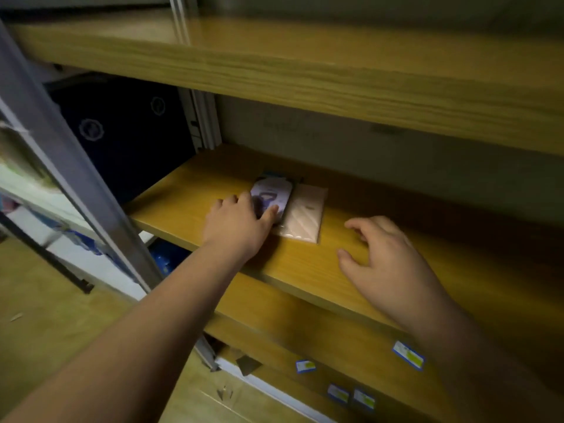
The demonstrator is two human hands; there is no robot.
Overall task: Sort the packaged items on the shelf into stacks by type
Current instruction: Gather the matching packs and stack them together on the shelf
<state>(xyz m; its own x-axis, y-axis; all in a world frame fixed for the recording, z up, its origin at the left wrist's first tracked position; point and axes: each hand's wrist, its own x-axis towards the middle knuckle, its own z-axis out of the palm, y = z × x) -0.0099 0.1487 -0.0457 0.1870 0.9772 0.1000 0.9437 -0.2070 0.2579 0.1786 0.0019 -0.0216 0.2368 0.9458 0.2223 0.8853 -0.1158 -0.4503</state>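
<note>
Grip first: the left hand (236, 222) lies flat, fingers spread, on the near edge of a lilac printed flat packet with a dark figure on its face (271, 195), pressing on it, not closed around it. The right hand (386, 264) hovers above the bare board with fingers loosely curled and holds nothing.

Largest of all is the yellow wooden shelf board (381, 215) that carries everything. Both packets lie toward its left part, well back from the front lip. Another board of the same wood hangs close overhead, so lifting room looks tight.

Next in size is a pale pink flat sachet in clear film (306, 213), lying just beside the lilac packet on its right, their long edges touching or nearly so. It looks soft, light and slick, likely to bend if pinched at a corner. Sliding it, or taking it by both long edges, seems safer.

The lilac packet looks thin, light and somewhat stiffer, like carded packaging. A dark edge shows behind its far end, possibly another packet beneath it, though blur makes that uncertain. A pinch across its short width should do.

No bin or tray stands on this shelf, so the stacks would sit on the board itself.
</note>
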